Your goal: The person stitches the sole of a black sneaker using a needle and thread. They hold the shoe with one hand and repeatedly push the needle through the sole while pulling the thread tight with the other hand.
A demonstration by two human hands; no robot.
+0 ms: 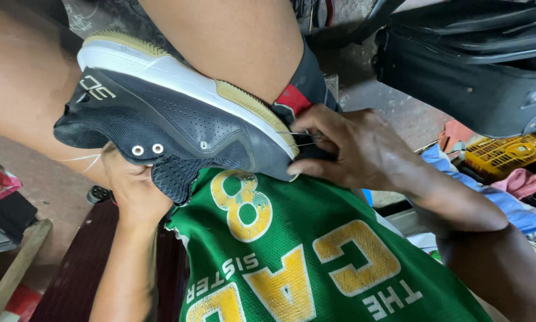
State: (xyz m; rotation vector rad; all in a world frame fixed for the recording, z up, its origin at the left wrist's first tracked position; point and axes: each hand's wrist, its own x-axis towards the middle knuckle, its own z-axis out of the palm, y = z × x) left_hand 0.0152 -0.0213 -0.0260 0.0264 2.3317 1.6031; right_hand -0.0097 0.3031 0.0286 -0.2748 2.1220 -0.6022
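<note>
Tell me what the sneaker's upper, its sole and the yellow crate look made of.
Sneaker upper: dark, matte leather or synthetic, judging by punched holes, with knit-looking mesh near the left hand. Sole: white foam or rubber, smooth, with a yellowed, worn edge by the right hand. Yellow crate: hard moulded plastic, going by its lattice.

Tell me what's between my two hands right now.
In the head view, the dark sneaker spans the gap: the left hand grips its tongue end, the right hand pinches thin thread at its heel.
</note>
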